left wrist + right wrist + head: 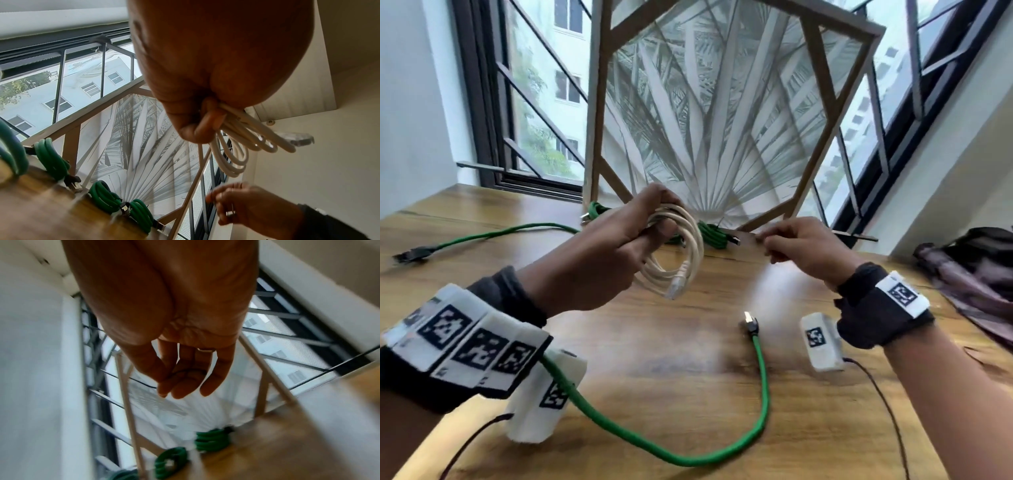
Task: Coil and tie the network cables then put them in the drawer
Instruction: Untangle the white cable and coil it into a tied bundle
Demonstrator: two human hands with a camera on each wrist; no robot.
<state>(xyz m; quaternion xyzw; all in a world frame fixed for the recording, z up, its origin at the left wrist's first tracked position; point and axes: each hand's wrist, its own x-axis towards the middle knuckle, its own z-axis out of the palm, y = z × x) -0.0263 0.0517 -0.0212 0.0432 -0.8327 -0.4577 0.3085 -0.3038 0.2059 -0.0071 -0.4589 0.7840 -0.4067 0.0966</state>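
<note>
My left hand (654,219) is raised above the wooden table (671,346) and grips a coiled white network cable (683,255); one plug hangs at the coil's lower edge. In the left wrist view the white loops (236,155) stick out past the curled fingers (197,129). To its right, my right hand (770,241) pinches a thin black tie (144,383) between thumb and fingers, apart from the coil. A loose green cable (760,407) lies curved on the near table, its plug (749,324) between my wrists. No drawer is in view.
A wooden-framed palm-leaf panel (722,120) leans at the back of the table. Coiled green cables (710,234) lie at its foot. Another loose green cable (493,234) runs off to the left. A dark bag (976,274) sits at the right edge, under the windows.
</note>
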